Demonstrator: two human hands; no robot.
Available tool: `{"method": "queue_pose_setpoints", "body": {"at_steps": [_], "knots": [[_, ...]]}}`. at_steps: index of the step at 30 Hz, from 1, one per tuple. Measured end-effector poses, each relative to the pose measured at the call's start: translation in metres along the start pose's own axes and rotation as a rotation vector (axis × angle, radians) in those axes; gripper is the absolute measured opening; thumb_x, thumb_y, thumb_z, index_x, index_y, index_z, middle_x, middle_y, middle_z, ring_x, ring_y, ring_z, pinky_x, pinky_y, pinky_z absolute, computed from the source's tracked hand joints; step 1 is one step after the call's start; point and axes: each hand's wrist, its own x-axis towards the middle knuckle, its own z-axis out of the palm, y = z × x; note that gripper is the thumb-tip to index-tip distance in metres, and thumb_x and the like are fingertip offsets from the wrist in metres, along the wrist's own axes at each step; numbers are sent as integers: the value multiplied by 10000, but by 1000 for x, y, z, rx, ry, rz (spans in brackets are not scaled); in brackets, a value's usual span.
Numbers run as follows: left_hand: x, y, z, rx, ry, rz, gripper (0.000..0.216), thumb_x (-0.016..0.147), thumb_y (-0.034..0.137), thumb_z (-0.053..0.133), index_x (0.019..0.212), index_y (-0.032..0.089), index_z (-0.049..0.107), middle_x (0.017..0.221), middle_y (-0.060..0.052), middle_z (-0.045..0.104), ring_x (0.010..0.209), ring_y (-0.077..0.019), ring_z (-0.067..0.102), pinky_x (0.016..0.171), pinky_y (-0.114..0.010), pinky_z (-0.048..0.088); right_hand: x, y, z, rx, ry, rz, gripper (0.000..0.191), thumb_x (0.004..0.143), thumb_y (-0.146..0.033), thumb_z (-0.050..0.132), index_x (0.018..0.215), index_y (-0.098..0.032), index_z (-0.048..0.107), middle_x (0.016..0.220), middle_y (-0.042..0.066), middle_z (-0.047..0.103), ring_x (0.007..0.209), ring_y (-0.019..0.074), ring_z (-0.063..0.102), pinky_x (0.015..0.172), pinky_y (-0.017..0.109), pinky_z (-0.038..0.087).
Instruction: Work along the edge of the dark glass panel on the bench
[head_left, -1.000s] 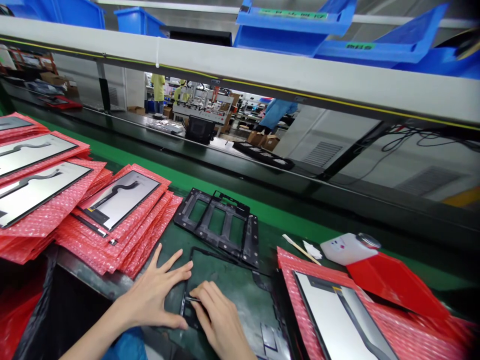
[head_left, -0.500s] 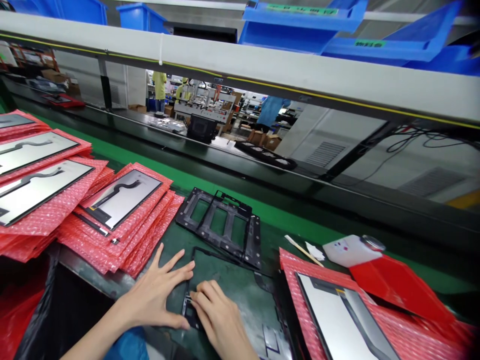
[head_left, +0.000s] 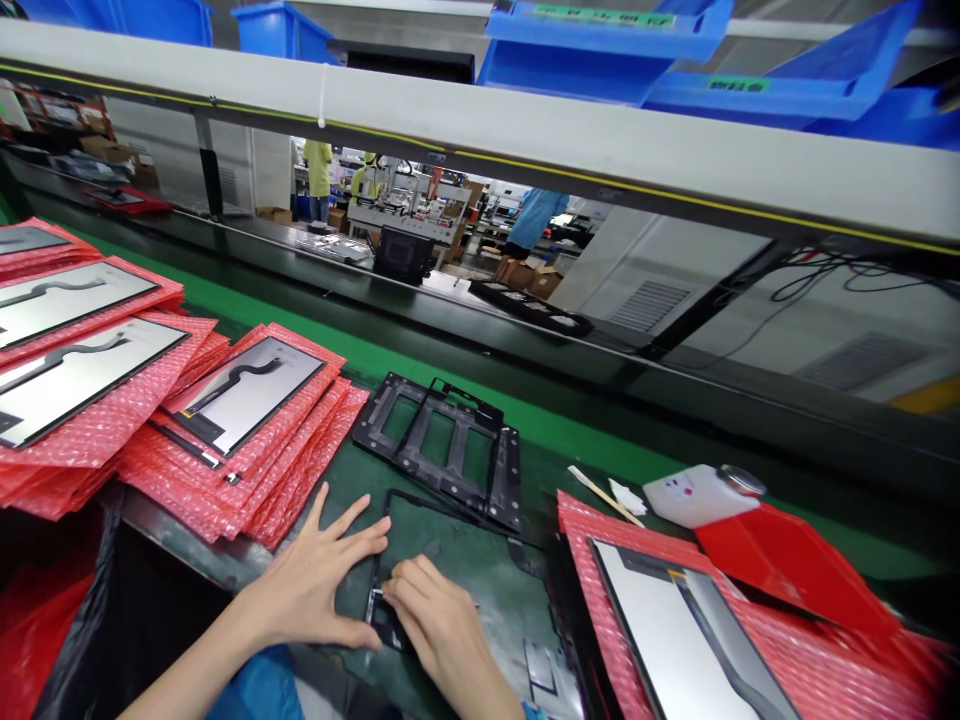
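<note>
Left hand [head_left: 307, 590] flat, fingers spread on the desk [head_left: 457, 560] beside thin black frame [head_left: 390, 560], right hand [head_left: 442, 630] pressing frame's left edge, grip unclear, fingertips hiding the spot, frame's near end cut off

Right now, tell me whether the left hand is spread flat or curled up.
Spread flat: the left hand lies palm down on the green mat, fingers fanned beside the thin black frame.

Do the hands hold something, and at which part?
Both the left hand and right hand press the thin black rectangular frame at its left edge; neither lifts it.
</note>
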Motion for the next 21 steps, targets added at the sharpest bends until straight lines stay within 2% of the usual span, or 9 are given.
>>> {"method": "queue_pose_setpoints", "body": {"at_steps": [4,9,14,18,21], "knots": [[0,1,-1,10,-12,-3,988,767,726,619,1540,271,204,1540,-64,385,1490,-324,144,1139,-651,-165,0,1,-1,88,10,-10,169,1040,-141,404,924,-192,516,924,22,534,892,184,468,737,289,377],[0,1,0,29,15,8,966,774,698,633,1534,257,233,1527,-82,405,1484,-337,166,1145,-671,-119,-1,6,-2,182,-10,-14,173,1054,-193,401,920,-199,511,942,27,546,904,192,462,753,298,358],[-1,0,0,33,-7,3,961,774,702,630,1532,259,238,1548,-68,369,1490,-333,140,1142,-665,-141,-3,8,-3,280,6,-18,193,1062,-238,405,912,-202,520,927,21,552,883,180,474,754,293,345],[-1,0,0,44,-5,3,933,772,720,611,1512,252,291,1548,-70,367,1490,-335,132,1151,-667,-112,-5,8,-5,366,26,13,202,1060,-279,429,914,-206,548,925,20,558,897,178,485,773,293,340],[-1,1,0,48,2,2,937,779,714,607,1520,250,272,1542,-73,379,1490,-332,134,1151,-670,-107,-6,7,-7,442,34,36,202,1053,-303,459,912,-210,569,930,15,561,906,172,499,787,286,342]]}}
